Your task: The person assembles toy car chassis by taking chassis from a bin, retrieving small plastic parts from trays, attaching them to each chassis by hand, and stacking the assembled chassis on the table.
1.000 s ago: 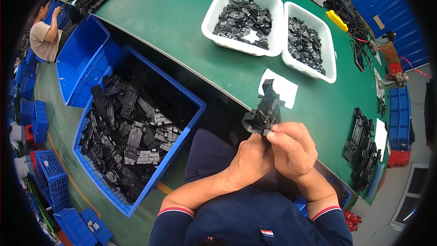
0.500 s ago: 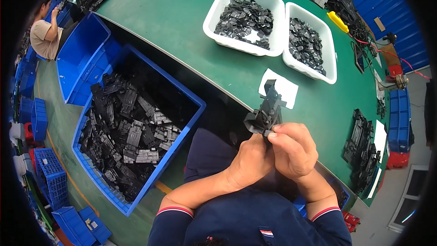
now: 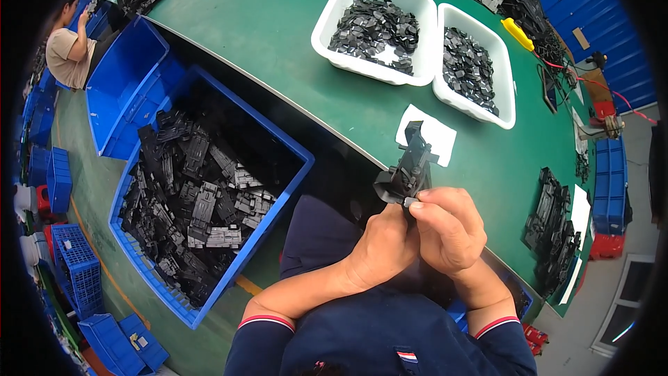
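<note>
Both hands are together in front of my body, just off the table's near edge. Closed round the lower end of a long black plastic part (image 3: 412, 160) is my left hand (image 3: 386, 245); the part points up and away from me. My right hand (image 3: 451, 230) is closed too, its thumb and forefinger pinching a small dark clip (image 3: 408, 202) against the part's lower end. How the clip sits on the part is hidden by my fingertips. A white sheet of paper (image 3: 443, 132) lies on the table behind the part.
Two white tubs (image 3: 424, 78) of small black pieces stand on the green table (image 3: 278, 49). At my left, a blue crate (image 3: 240, 264) holds many black plastic parts. More black parts (image 3: 550, 230) lie at the right edge, near a yellow-handled tool (image 3: 516, 33). Another person (image 3: 69, 52) sits far left.
My hands and the black part stay almost in place. The small clip between my right fingertips looks slightly shifted; otherwise the view has only moved a little.
</note>
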`<move>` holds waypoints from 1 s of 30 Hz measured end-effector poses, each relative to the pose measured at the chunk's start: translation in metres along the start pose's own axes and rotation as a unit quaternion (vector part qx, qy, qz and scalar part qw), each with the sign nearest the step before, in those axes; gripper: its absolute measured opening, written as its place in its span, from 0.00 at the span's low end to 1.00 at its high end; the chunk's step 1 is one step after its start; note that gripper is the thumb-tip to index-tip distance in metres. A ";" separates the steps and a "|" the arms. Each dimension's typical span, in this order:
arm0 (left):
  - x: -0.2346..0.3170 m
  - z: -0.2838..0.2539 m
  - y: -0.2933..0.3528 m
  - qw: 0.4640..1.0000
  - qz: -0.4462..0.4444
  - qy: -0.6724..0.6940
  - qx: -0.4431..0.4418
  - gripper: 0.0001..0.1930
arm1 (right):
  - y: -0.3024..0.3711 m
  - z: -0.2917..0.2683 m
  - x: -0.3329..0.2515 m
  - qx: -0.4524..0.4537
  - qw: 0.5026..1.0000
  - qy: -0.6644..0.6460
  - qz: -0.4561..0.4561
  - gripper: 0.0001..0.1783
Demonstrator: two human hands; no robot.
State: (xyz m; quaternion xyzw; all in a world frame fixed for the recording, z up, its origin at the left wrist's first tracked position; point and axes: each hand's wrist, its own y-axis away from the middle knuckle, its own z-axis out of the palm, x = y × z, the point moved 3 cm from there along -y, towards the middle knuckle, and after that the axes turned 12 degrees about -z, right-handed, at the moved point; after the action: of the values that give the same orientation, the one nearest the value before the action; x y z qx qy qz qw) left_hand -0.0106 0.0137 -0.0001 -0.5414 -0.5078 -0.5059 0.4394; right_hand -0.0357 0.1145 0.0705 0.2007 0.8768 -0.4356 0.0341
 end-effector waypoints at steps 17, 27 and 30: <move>0.006 0.001 0.001 1.000 -0.025 0.000 -0.014 0.08 | 0.000 -0.005 -0.004 -0.002 1.000 0.019 0.006 0.15; 0.001 0.003 0.001 1.000 0.003 -0.014 0.006 0.07 | 0.000 -0.005 -0.003 -0.003 1.000 0.014 0.004 0.15; -0.001 0.004 0.001 1.000 -0.002 -0.026 0.012 0.07 | -0.001 -0.005 -0.003 -0.005 1.000 0.016 0.004 0.15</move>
State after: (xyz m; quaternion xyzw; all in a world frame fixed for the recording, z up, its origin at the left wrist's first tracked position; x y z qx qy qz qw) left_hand -0.0093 0.0171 -0.0010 -0.5482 -0.5257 -0.4866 0.4317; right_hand -0.0328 0.1167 0.0751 0.2112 0.8786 -0.4277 0.0230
